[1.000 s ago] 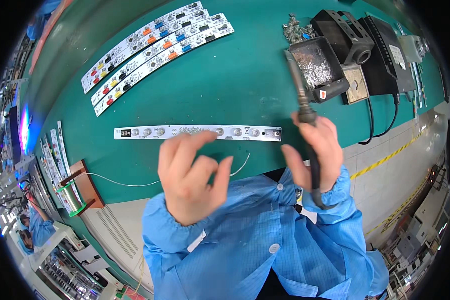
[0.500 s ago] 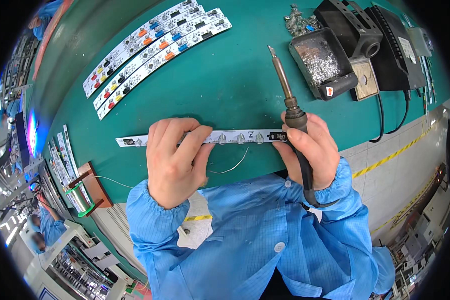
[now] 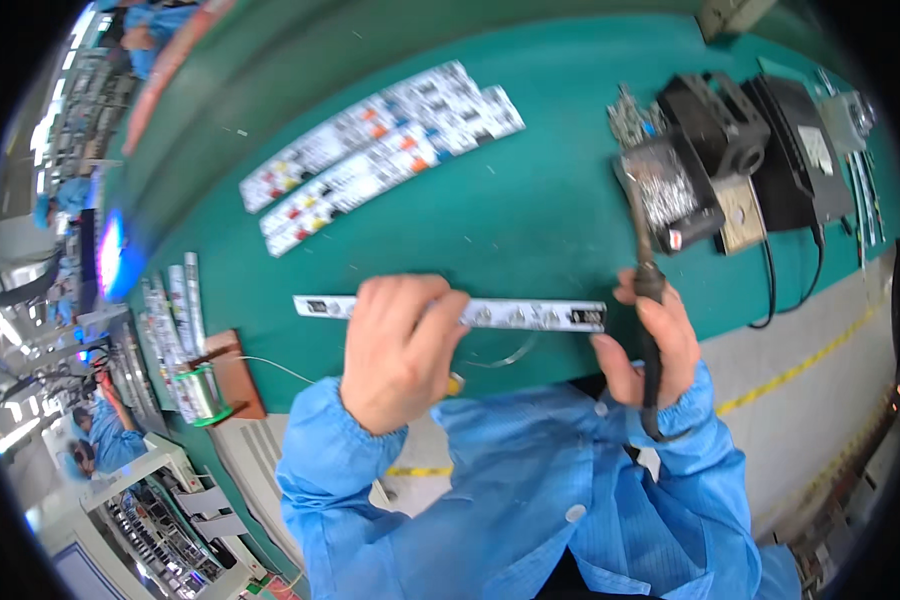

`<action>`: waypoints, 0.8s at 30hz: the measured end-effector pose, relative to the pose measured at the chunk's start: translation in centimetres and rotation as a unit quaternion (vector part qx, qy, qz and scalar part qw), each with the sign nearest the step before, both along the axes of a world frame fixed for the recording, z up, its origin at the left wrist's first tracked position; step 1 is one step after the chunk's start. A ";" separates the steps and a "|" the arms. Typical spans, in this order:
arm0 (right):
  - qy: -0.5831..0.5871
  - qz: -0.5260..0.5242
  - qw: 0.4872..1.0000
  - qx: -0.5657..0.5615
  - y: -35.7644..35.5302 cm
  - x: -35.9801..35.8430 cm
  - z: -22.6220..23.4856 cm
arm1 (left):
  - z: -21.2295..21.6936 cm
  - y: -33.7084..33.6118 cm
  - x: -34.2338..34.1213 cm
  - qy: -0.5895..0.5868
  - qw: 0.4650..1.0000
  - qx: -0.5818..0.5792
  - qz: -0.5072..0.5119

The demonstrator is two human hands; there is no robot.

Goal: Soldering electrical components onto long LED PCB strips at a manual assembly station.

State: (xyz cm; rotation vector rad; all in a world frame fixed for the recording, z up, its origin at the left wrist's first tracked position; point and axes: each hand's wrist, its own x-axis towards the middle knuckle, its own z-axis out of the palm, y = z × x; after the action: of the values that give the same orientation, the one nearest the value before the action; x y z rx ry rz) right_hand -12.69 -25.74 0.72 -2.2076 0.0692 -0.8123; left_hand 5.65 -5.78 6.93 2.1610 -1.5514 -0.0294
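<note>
A narrow white LED circuit board (image 3: 515, 314) lies crosswise before me, with clear lens-like parts along it and a black patch at each end. My left hand (image 3: 398, 350) grips it left of its middle, fingers over the top, hiding that stretch. In my right hand (image 3: 678, 345) is a soldering iron (image 3: 650, 285), handle between thumb and fingers, pointing away from me. Its tip overlaps a tray of metal scraps in view; whether it touches cannot be told. The right thumb is just off the board's right end. A thin solder wire (image 3: 510, 358) lies below the board.
Several curved white boards (image 3: 355, 150) with coloured connectors lie at far left. A black scrap tray (image 3: 705, 225), iron stand (image 3: 725, 130) and black box (image 3: 805, 150) occupy the far right. A solder spool (image 3: 202, 393) on a brown holder (image 3: 238, 375) sits left, beside more board strips (image 3: 175, 310).
The whole view has shifted, and is blurred. My right hand has come off the board's right end, and the iron's tip has swung rightward to the scrap tray. My left hand stays on the board.
</note>
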 end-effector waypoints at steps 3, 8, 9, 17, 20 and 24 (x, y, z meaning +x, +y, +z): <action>-0.048 -0.027 0.998 0.015 0.2 -0.6 -0.5 | 3.5 1.1 0.8 -0.046 0.999 0.004 0.000; -0.070 -0.033 0.997 0.002 0.0 -1.2 -0.3 | 7.5 0.5 6.4 -0.210 0.977 0.039 0.019; -0.075 -0.028 0.997 0.008 0.0 -1.1 -0.4 | 7.3 0.3 8.7 -0.240 0.969 0.044 0.024; -0.089 -0.030 0.995 0.020 0.1 -0.4 -0.1 | 5.3 1.1 25.0 -0.441 0.864 0.125 0.208; -0.079 -0.026 0.996 0.031 0.2 -0.5 -0.1 | 4.0 1.6 22.7 -0.337 0.908 0.133 0.212; -0.087 -0.023 0.995 0.031 -0.1 -0.1 -0.5 | 3.2 3.2 14.9 -0.193 0.964 0.119 0.141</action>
State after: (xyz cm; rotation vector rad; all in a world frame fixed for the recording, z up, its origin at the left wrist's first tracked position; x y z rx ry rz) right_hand -12.76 -25.88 0.21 -2.0761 0.0599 -1.0110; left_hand 20.53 -2.63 10.10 2.6874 -1.4785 0.3324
